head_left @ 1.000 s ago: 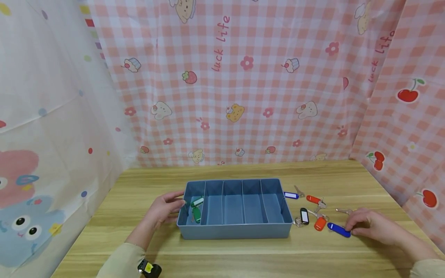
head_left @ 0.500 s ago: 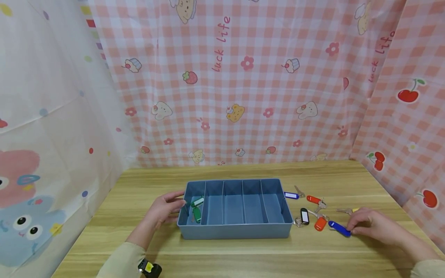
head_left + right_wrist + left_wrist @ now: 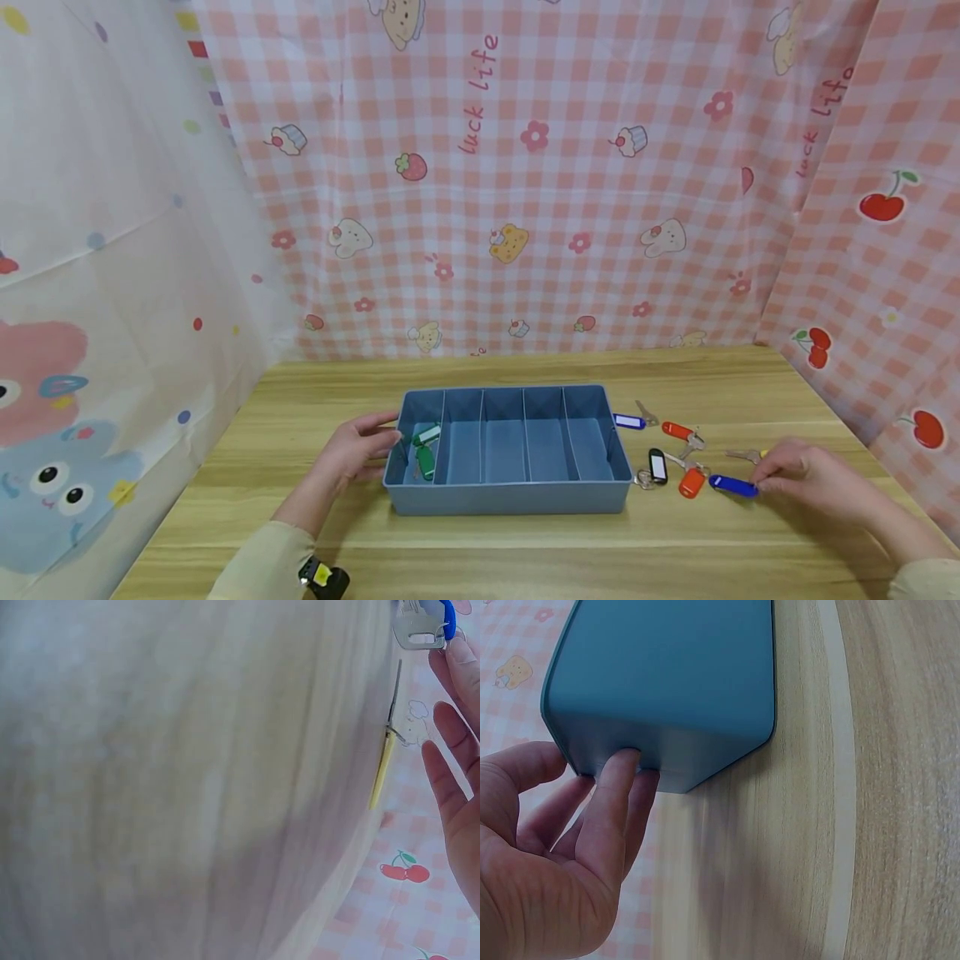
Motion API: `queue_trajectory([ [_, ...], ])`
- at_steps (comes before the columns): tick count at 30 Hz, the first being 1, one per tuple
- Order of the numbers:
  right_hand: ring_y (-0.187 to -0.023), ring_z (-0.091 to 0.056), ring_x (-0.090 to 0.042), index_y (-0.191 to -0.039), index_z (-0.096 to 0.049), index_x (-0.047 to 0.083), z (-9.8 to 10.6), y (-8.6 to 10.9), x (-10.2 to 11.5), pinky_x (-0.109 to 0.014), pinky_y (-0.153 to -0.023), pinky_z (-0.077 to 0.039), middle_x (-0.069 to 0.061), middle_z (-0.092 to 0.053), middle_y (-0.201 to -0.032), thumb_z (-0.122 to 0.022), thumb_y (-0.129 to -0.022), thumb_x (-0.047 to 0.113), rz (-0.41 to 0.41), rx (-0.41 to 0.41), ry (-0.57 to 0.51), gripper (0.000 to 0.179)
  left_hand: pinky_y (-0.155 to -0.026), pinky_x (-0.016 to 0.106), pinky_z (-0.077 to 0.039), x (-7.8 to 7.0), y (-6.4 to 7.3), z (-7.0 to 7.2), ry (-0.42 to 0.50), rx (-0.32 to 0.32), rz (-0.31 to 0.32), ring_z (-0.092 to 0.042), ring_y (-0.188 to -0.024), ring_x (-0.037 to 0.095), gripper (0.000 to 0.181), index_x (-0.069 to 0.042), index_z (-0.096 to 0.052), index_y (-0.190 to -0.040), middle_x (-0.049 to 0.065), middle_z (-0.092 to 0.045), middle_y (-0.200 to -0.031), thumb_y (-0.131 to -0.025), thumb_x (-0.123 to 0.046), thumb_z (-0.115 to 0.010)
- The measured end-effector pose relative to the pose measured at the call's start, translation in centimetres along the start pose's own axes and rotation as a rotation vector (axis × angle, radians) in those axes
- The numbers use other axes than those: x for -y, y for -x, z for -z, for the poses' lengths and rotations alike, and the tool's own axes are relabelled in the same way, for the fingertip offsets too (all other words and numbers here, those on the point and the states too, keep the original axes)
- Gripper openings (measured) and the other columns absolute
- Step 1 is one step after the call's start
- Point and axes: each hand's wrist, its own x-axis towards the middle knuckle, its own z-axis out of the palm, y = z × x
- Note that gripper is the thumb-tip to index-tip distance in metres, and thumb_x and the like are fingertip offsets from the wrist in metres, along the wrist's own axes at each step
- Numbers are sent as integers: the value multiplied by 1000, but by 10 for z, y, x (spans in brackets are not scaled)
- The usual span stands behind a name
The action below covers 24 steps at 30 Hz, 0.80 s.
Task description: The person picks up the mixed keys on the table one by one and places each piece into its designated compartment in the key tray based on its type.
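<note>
My left hand [image 3: 358, 454] holds the left end of a blue-grey divided box [image 3: 510, 498]; in the left wrist view several fingertips touch its end wall [image 3: 682, 750]. Two green key tags [image 3: 426, 462] lie in the box's leftmost compartment. At the right, my right hand [image 3: 813, 483] pinches a blue key tag [image 3: 733, 486] at its ring end. The right wrist view shows a metal key [image 3: 416, 631] hanging with that tag, near the thumb and index fingertips. Behind the right hand lies a yellow key tag [image 3: 382, 769] with its key, mostly hidden in the head view.
Between box and right hand lie two red key tags [image 3: 692, 482] with keys, a black-rimmed tag [image 3: 657, 467] and another blue tag [image 3: 629, 422] beside the box's right end. The wooden table [image 3: 465, 554] ends at patterned cloth [image 3: 525, 192] behind and at the sides.
My right hand has raised the blue key tag slightly, and the tag now lies more level. More of the key behind the hand shows, with a bit of yellow. The left hand stays put.
</note>
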Motion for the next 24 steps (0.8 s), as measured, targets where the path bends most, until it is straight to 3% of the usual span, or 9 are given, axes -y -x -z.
queue_trajectory([
  [6,-79,-54,0,-79,-74,26,2,-5,4,-14,-68,-39,12,-65,-80,-84,-70,0,-18,-40,54,30,-74,42,-59,0,1,0,13,3,2,-68,-96,24,47,-2,-53,-141,24,-61,-127,-96,-8,-65],
  [12,-80,-54,2,-77,-74,27,5,-10,10,-13,-68,-41,17,-67,-84,-84,-68,-5,-109,-51,78,34,-74,44,-58,0,2,-1,31,20,-9,-68,-98,27,49,-1,-52,-142,26,-59,-130,-96,-8,-64],
  [24,-80,-53,2,-80,-76,22,9,-23,16,-15,-68,-39,19,-67,-82,-83,-69,-6,-142,-103,101,31,-75,43,-58,0,0,-1,31,6,-4,-67,-100,30,47,-2,-54,-141,26,-59,-130,-96,-7,-64],
])
